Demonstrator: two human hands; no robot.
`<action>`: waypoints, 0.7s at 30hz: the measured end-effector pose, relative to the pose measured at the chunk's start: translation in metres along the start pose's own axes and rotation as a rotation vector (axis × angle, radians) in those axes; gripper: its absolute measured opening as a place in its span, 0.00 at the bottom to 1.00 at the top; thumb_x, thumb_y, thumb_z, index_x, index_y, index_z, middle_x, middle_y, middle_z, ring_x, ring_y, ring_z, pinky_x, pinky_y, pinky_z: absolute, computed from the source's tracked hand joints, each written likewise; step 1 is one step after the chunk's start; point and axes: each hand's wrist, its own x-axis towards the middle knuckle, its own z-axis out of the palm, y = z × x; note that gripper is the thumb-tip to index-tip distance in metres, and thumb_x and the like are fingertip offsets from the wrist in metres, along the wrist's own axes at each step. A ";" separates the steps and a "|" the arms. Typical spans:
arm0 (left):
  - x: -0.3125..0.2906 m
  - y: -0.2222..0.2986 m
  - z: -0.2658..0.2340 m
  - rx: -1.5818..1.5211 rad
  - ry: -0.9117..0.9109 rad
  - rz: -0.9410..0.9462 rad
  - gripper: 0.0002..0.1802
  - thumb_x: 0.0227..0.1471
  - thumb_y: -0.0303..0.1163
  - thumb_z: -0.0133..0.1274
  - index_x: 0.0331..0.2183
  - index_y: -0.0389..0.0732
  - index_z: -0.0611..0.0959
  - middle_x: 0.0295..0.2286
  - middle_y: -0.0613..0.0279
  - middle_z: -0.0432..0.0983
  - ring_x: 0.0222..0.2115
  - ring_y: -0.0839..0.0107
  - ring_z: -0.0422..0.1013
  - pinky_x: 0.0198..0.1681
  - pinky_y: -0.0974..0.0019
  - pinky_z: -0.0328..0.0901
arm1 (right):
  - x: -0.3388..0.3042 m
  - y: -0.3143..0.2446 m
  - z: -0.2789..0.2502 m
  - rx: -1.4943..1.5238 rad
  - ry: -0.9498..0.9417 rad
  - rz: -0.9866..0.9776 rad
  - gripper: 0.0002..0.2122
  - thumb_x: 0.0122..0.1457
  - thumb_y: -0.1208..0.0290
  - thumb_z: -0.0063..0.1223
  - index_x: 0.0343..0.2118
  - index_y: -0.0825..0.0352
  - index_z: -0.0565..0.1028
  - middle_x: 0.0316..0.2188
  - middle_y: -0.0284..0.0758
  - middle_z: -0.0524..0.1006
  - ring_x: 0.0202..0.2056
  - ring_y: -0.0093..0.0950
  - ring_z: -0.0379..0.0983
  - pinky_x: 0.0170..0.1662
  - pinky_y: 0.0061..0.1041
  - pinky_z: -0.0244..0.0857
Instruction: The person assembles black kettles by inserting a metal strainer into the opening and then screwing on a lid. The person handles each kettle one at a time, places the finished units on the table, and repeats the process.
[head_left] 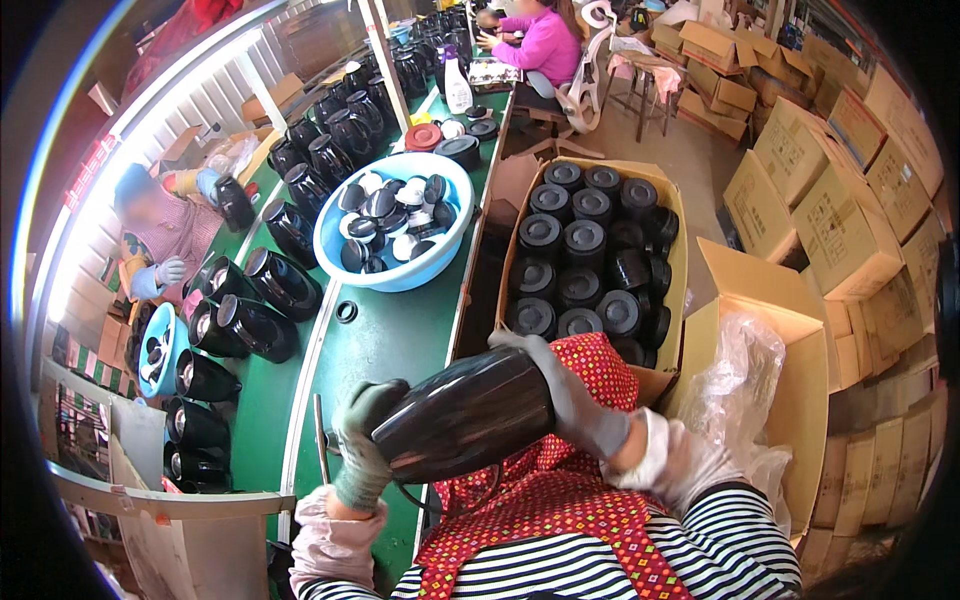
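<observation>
I hold a glossy black thermos jug (468,418) on its side in front of my apron. My left hand (366,432), in a grey-green glove, is closed round the jug's left end. At its right end, my right hand (582,398), in a grey glove, wraps over the rim. A thin dark loop, perhaps the handle, shows under the jug. Beyond it on the green bench stands a blue basin (395,285) full of black and white lids. A small black ring (346,311) lies on the bench between the basin and my left hand.
Several black jugs (258,328) line the left of the green bench (375,350). To the right are an open carton (683,300) of black cylindrical parts, another carton (765,290) with clear plastic, and stacked boxes (830,225). Co-workers sit at left (165,225) and far end (545,45).
</observation>
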 end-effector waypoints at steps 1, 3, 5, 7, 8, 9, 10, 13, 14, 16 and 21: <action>0.025 0.013 -0.013 0.278 -0.205 0.379 0.26 0.39 0.34 0.69 0.44 0.38 0.87 0.36 0.54 0.80 0.33 0.57 0.78 0.37 0.56 0.75 | 0.003 0.030 -0.018 0.066 -0.051 0.205 0.27 0.77 0.57 0.47 0.72 0.66 0.62 0.65 0.46 0.70 0.64 0.36 0.70 0.67 0.28 0.64; 0.030 0.026 -0.024 0.404 -0.316 0.573 0.28 0.36 0.35 0.68 0.45 0.40 0.87 0.36 0.55 0.80 0.32 0.57 0.77 0.36 0.56 0.75 | 0.009 0.017 -0.010 0.551 -0.020 0.557 0.34 0.76 0.46 0.41 0.74 0.68 0.59 0.64 0.46 0.72 0.65 0.36 0.70 0.70 0.32 0.62; 0.017 0.017 -0.026 0.148 -0.253 0.216 0.26 0.46 0.40 0.68 0.47 0.39 0.86 0.39 0.53 0.81 0.37 0.57 0.79 0.40 0.54 0.76 | 0.002 -0.004 -0.013 0.829 -0.106 0.690 0.41 0.74 0.35 0.34 0.76 0.69 0.55 0.67 0.47 0.70 0.68 0.36 0.67 0.72 0.35 0.59; -0.019 -0.020 -0.019 -0.638 -0.187 -0.405 0.26 0.60 0.44 0.63 0.54 0.38 0.81 0.50 0.49 0.80 0.47 0.56 0.79 0.52 0.52 0.76 | -0.005 -0.015 -0.010 0.497 -0.125 0.483 0.52 0.67 0.23 0.23 0.78 0.69 0.47 0.78 0.46 0.52 0.77 0.38 0.50 0.78 0.37 0.45; -0.042 -0.041 -0.015 -1.218 0.042 -0.798 0.27 0.66 0.43 0.60 0.59 0.38 0.76 0.58 0.47 0.77 0.54 0.56 0.78 0.61 0.52 0.74 | -0.008 -0.012 -0.005 -0.028 -0.113 0.089 0.52 0.68 0.25 0.30 0.78 0.69 0.45 0.80 0.47 0.42 0.79 0.41 0.41 0.78 0.41 0.39; -0.080 -0.092 0.007 -1.100 -0.047 -0.765 0.28 0.68 0.42 0.59 0.62 0.39 0.74 0.61 0.47 0.74 0.57 0.56 0.75 0.64 0.51 0.72 | -0.006 -0.013 -0.006 -0.310 -0.149 -0.219 0.49 0.68 0.30 0.38 0.78 0.67 0.47 0.79 0.51 0.42 0.78 0.44 0.42 0.77 0.46 0.42; -0.081 -0.107 0.027 -0.999 -0.137 -0.729 0.29 0.69 0.42 0.57 0.64 0.40 0.72 0.64 0.46 0.70 0.61 0.56 0.73 0.66 0.50 0.69 | -0.001 -0.015 -0.010 -0.606 -0.177 -0.521 0.46 0.69 0.34 0.46 0.78 0.66 0.49 0.78 0.54 0.41 0.78 0.48 0.43 0.76 0.51 0.45; -0.063 -0.079 0.064 -0.877 -0.427 -0.442 0.35 0.70 0.39 0.57 0.70 0.42 0.64 0.69 0.48 0.62 0.67 0.56 0.64 0.71 0.49 0.63 | 0.008 -0.034 -0.001 -0.719 -0.294 -0.833 0.44 0.67 0.37 0.52 0.75 0.67 0.57 0.75 0.56 0.51 0.75 0.51 0.51 0.73 0.53 0.49; -0.051 -0.058 0.070 -0.879 -0.474 -0.402 0.37 0.70 0.38 0.56 0.72 0.43 0.61 0.70 0.48 0.60 0.69 0.56 0.61 0.72 0.48 0.61 | 0.008 -0.031 -0.001 -0.643 -0.251 -0.780 0.43 0.67 0.38 0.53 0.74 0.68 0.59 0.73 0.55 0.53 0.73 0.50 0.53 0.73 0.53 0.50; -0.078 -0.090 0.067 -1.079 -0.307 -0.598 0.35 0.70 0.39 0.57 0.70 0.41 0.65 0.67 0.47 0.64 0.65 0.56 0.66 0.69 0.50 0.65 | 0.006 -0.020 0.001 -0.477 -0.161 -0.675 0.41 0.67 0.38 0.53 0.72 0.68 0.63 0.70 0.54 0.59 0.71 0.48 0.57 0.72 0.53 0.52; -0.029 -0.031 0.005 -0.820 0.176 -0.508 0.22 0.60 0.31 0.62 0.54 0.31 0.82 0.44 0.51 0.82 0.45 0.59 0.81 0.52 0.59 0.75 | 0.014 0.011 0.013 0.586 0.093 -0.107 0.22 0.76 0.65 0.49 0.68 0.68 0.66 0.59 0.36 0.76 0.59 0.30 0.74 0.66 0.30 0.65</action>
